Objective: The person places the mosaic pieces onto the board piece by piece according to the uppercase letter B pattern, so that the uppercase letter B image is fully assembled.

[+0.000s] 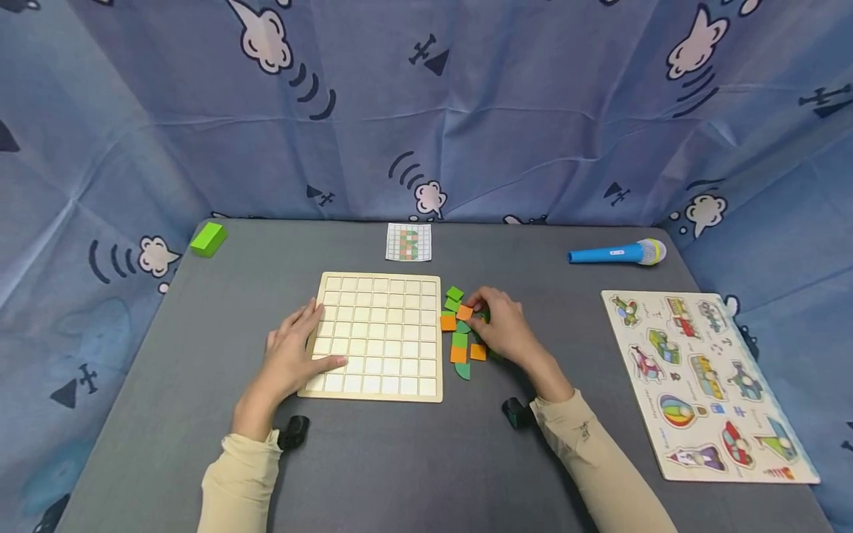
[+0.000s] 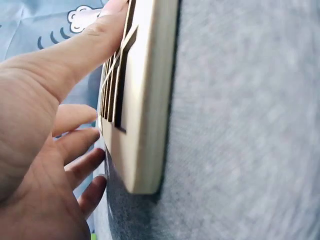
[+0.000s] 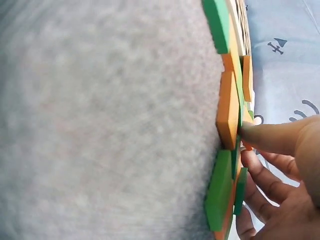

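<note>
A pale wooden grid board (image 1: 376, 337) lies on the grey table. My left hand (image 1: 293, 348) rests at its left side, the thumb straight over the grid and the other fingers spread along the edge. Right of the board is a loose cluster of green and orange tiles, among them an orange square (image 1: 477, 352) and a green quarter-round piece (image 1: 463, 371). Over that cluster my right hand (image 1: 503, 326) pinches an orange square tile (image 1: 464, 312) between thumb and fingers. In the right wrist view, tiles in front partly hide the fingertips.
Behind the board lies a small printed pattern card (image 1: 409, 243). A green block (image 1: 209, 239) sits at the back left corner. To the right are a blue toy microphone (image 1: 609, 254) and a picture puzzle board (image 1: 706, 385). Blue patterned cloth (image 1: 506, 111) hangs around the table.
</note>
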Available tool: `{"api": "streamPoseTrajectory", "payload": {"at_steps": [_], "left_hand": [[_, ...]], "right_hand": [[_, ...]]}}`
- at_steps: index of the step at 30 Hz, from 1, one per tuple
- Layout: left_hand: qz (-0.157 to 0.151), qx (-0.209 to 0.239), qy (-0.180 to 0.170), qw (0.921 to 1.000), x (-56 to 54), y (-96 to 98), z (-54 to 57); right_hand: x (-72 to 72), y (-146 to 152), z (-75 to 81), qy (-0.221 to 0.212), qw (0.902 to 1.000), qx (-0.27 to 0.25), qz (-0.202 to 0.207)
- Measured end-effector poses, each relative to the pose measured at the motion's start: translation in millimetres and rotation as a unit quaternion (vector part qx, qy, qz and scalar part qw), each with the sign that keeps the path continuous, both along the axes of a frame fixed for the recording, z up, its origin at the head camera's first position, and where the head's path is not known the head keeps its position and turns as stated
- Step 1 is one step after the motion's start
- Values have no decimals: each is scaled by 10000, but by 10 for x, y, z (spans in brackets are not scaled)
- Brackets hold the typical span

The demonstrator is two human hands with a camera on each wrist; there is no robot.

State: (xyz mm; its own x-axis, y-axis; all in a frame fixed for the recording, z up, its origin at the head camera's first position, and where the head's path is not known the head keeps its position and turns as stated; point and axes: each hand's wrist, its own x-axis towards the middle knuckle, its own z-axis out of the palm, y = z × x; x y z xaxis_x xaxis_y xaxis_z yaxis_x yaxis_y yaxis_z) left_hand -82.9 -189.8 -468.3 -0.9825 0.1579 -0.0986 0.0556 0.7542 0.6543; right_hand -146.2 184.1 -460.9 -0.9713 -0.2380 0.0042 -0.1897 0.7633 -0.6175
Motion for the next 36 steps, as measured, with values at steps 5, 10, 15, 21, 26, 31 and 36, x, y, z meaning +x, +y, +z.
{"api": "streamPoseTrajectory", "payload": {"at_steps": [5, 10, 15, 21, 26, 31, 36], "left_hand": [[1, -122, -6, 9999, 18, 13, 15], [-14, -375, 15, 9993, 27, 27, 30], [9, -625, 22, 9980, 37, 38, 28], [45, -707, 20, 9975, 44, 55, 52], [68, -747, 54, 9972, 48, 60, 54], [99, -626, -4, 9980, 50, 63, 48], [126, -278, -176, 9994, 33, 64, 49]], "right_hand": [[-15, -20, -13, -45, 9990, -443, -25], [-21, -72, 29, 26, 9975, -697, -136], [-32, -209, 52, 184, 9939, -1017, -387], [-28, -482, 11, -100, 9922, -1231, -158], [-12, -733, 20, -195, 9898, -1407, 114], [-44, -942, -6, -267, 9871, -1556, 259], [-110, -1068, -15, -282, 9863, -1614, 196]]}}
